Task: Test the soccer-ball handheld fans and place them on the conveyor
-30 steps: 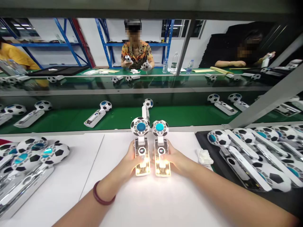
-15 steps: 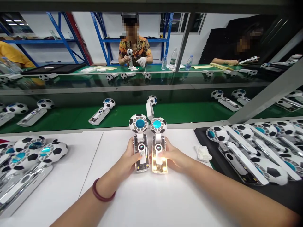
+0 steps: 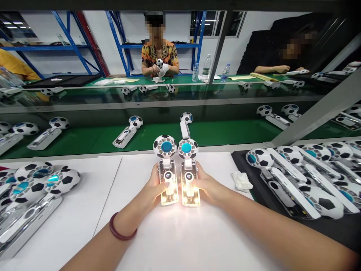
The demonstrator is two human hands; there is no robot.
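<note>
Two handheld fans with soccer-ball heads are held upright side by side above the white table top (image 3: 158,241). My left hand (image 3: 153,186) is closed around the left handheld fan (image 3: 165,146), its thumb on the front of the clear handle. Round the right handheld fan (image 3: 188,148) my right hand (image 3: 207,184) is wrapped in the same way, thumb on the handle front. Both small round displays read 100, and warm lights glow in the lower part of both handles. The fingers behind the handles are hidden.
Several fans (image 3: 63,180) are piled at the left. More lie in a black tray (image 3: 239,162) at the right, beside a crumpled white cloth (image 3: 242,181). Beyond, fans lie on a green conveyor belt (image 3: 158,131). Across it, a person (image 3: 160,56) holds a fan.
The left fan's handle lights have come on; the right fan's were lit before. Fans on the near belt have shifted right. My hands have stayed in place.
</note>
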